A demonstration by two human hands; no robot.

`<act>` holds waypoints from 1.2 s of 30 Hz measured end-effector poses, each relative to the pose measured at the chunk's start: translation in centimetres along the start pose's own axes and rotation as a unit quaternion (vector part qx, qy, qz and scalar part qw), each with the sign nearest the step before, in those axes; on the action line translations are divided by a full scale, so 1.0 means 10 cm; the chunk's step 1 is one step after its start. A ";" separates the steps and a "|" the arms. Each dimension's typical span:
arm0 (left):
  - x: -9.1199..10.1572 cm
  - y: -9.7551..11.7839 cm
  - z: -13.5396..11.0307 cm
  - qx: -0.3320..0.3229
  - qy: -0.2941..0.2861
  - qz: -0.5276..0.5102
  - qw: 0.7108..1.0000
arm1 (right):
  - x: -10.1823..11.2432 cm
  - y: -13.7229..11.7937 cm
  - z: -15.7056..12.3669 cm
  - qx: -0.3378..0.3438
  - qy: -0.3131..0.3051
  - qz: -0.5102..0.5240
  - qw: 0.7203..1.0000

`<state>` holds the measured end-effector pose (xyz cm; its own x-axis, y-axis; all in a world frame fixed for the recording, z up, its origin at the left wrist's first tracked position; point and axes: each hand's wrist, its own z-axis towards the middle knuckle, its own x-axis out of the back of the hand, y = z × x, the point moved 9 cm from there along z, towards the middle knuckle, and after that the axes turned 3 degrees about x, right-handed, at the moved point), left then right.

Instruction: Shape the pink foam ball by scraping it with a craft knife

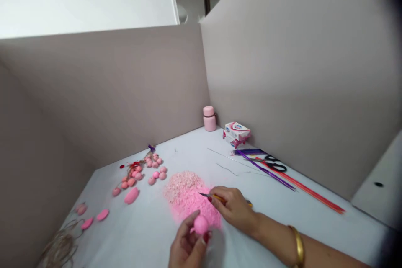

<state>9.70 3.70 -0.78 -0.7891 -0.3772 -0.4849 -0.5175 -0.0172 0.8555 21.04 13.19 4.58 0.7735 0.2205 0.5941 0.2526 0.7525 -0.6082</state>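
My left hand (187,243) holds a small bright pink ball (201,224) between thumb and fingers, near the front of the table. The ball looks rounded, with a small lump at its lower left. In my right hand (236,210) is a slim craft knife (204,194) with a yellow handle; its blade points left, above the ball and apart from it. Beneath both hands spreads a heap of shavings, with bright pink crumbs (192,204) at the front and paler pink crumbs (184,182) behind.
Pink balls (156,174), pink slabs (131,195) and a coil of twine (61,245) lie left. On the right are black-handled scissors (276,166), purple strips (266,171), red strips (314,194) and thin wires (226,169). Small boxes (237,132) and a pink flask (209,119) stand behind, by grey partitions.
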 end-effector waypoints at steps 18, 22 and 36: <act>0.20 0.07 -0.03 0.083 0.109 0.017 0.991 | 0.02 -0.35 -0.10 0.069 -0.036 0.026 0.997; 0.16 0.05 -0.04 0.112 0.100 -0.026 0.988 | 0.03 -0.33 -0.09 0.059 -0.030 0.041 0.997; 0.17 0.06 -0.04 0.124 0.086 -0.052 0.987 | 0.04 -0.30 -0.08 0.069 -0.031 0.030 0.997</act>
<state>8.25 2.66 -1.02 -0.6710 -0.5365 -0.5118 -0.6744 0.1549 0.7219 21.02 10.50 6.20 0.7462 0.3027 0.5929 0.1214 0.8139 -0.5682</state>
